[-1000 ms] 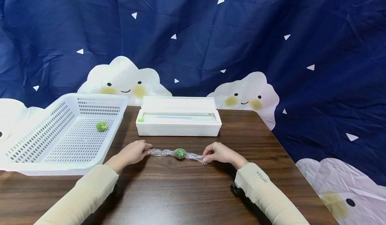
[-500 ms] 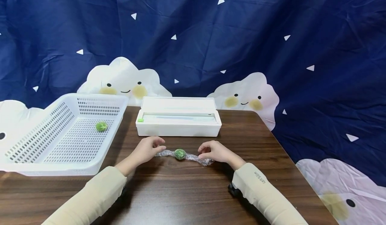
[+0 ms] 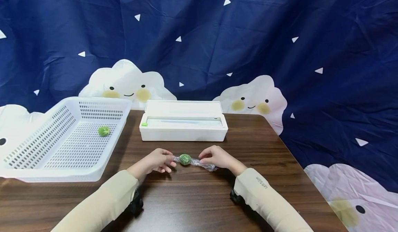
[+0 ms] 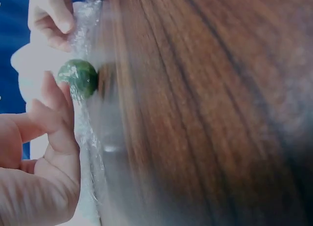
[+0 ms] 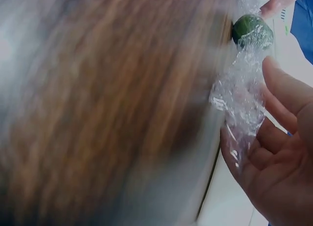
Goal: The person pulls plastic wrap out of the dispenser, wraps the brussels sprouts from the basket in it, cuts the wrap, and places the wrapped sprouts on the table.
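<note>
A small round green vegetable lies on the table, wrapped in clear plastic wrap with a crumpled tail on each side. My left hand is over the left tail, its fingers loosely bent and spread, fingertips close to the vegetable. In the left wrist view, thumb and fingers stand apart with no wrap pinched between them. My right hand is at the right tail, thumb and fingers apart in a loose curve. The right wrist view shows that tail lying against the fingers, with the thumb off it.
Behind the hands sits a white plastic wrap box with its lid raised and a green slider at its left end. A white perforated basket stands at the left, holding another green vegetable. The wooden table ends at a cloud-printed curtain.
My left hand has let go of the left tail's end and moved right, near the vegetable. The right hand has loosened from the right tail and shifted slightly left.
</note>
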The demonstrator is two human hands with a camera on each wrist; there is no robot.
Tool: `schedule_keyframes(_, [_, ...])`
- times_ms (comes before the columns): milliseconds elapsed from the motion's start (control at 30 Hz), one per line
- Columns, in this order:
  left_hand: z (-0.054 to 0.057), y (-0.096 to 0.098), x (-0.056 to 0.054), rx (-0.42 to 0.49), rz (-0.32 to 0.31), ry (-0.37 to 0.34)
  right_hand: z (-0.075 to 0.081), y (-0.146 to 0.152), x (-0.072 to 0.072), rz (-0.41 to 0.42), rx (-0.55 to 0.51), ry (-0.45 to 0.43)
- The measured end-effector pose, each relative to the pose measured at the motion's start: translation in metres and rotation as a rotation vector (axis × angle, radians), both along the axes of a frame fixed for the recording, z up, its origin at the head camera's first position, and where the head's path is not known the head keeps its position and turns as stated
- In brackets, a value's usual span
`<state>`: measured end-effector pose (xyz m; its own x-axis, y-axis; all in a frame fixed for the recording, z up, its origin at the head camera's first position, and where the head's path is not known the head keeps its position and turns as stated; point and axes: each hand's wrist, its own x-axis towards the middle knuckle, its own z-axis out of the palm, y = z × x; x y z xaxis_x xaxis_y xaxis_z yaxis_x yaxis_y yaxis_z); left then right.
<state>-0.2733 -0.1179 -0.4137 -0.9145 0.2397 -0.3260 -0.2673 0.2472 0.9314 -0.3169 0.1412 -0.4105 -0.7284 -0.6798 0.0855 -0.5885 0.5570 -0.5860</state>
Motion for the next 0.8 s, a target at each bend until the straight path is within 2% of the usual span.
schedule_keyframes(200, [-0.006, 0.002, -0.004, -0.037, 0.0, -0.005, -0.001, -0.005, 0.002, -0.027, 0.015, -0.041])
schedule_keyframes(467, [-0.007, 0.004, -0.008, -0.015, -0.005, 0.021, -0.005, -0.006, 0.005, -0.04, -0.008, -0.098])
schedule_keyframes(633, [-0.006, 0.008, -0.009, 0.027, 0.018, 0.046, -0.008, -0.006, 0.011, -0.086, -0.075, -0.22])
schedule_keyframes(800, [-0.006, 0.012, -0.013, 0.065, 0.068, 0.072, -0.009, -0.007, 0.019, -0.126, -0.138, -0.343])
